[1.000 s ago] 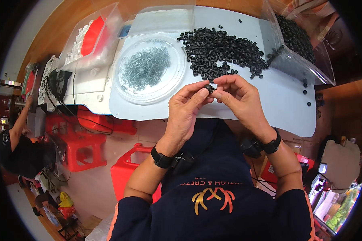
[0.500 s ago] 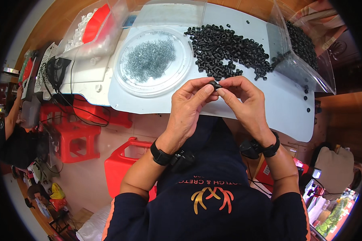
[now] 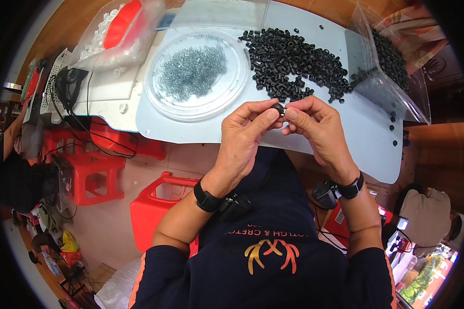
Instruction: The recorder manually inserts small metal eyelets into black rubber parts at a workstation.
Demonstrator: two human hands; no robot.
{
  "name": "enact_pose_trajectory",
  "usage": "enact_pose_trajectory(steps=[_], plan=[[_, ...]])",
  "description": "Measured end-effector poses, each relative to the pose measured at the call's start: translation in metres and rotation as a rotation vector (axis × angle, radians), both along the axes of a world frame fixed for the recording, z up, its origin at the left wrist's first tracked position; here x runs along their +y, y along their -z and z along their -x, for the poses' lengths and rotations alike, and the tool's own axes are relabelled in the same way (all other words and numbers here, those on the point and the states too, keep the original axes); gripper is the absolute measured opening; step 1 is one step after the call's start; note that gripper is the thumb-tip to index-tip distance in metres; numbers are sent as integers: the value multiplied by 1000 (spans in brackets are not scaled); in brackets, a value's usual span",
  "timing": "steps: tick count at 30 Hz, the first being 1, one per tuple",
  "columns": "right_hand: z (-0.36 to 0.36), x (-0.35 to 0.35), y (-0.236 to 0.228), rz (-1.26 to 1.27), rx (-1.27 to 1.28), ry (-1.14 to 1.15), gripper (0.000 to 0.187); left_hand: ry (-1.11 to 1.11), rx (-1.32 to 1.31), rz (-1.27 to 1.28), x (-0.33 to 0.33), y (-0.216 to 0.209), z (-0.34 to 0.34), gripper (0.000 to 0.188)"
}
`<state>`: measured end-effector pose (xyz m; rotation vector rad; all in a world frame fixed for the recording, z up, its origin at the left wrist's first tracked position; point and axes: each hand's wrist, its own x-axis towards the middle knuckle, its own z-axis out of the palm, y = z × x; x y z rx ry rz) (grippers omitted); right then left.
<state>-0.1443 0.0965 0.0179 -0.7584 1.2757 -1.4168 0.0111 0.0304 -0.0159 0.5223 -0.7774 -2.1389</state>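
My left hand [image 3: 244, 131] pinches a small round black plastic part [image 3: 278, 108] between thumb and fingertips, just above the table's front edge. Close against it, my right hand [image 3: 322, 131] has thumb and forefinger pressed together. What lies in that right pinch is mostly covered by the fingers and too small to name. Beyond the hands spreads a heap of small black plastic parts [image 3: 299, 64]. To its left, a round clear tray [image 3: 191, 114] holds a pile of fine silvery pieces [image 3: 193, 69] that look like tiny springs.
A clear bin [image 3: 389, 103] with more black parts lies tipped at the right of the pale table board [image 3: 366, 149]. A clear container [image 3: 82, 62] with white pieces and a red scoop-like piece stands far left. Red stools [image 3: 149, 216] stand below left. Another person's arm [image 3: 13, 129] shows at left.
My right fingertips have drawn slightly to the right, opening a small gap beside the black part. My left hand keeps its pinch on it. The whole view has shifted a little.
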Motion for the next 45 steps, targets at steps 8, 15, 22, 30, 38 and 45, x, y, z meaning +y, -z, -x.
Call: enact_pose_trajectory(steps=[8, 15, 22, 30, 38, 45], plan=[[0, -8, 5, -3, -31, -77, 14, -33, -49, 62, 0, 7, -1, 24], [14, -5, 12, -48, -212, -121, 14, -12, -158, 180, 0, 0, 1, 28], [22, 2, 10, -139, -431, -283, 26, -104, -355, 694, -7, -5, 0, 25], [25, 13, 7, 40, -542, -478, 40, -95, -345, 992, -9, -35, -1, 24], [22, 23, -1, 144, -526, -479, 44, -2, -263, 1171, -9, -45, -1, 30], [16, 27, -4, 230, -449, -435, 38, -32, -324, 1291, -4, -56, 2, 28]])
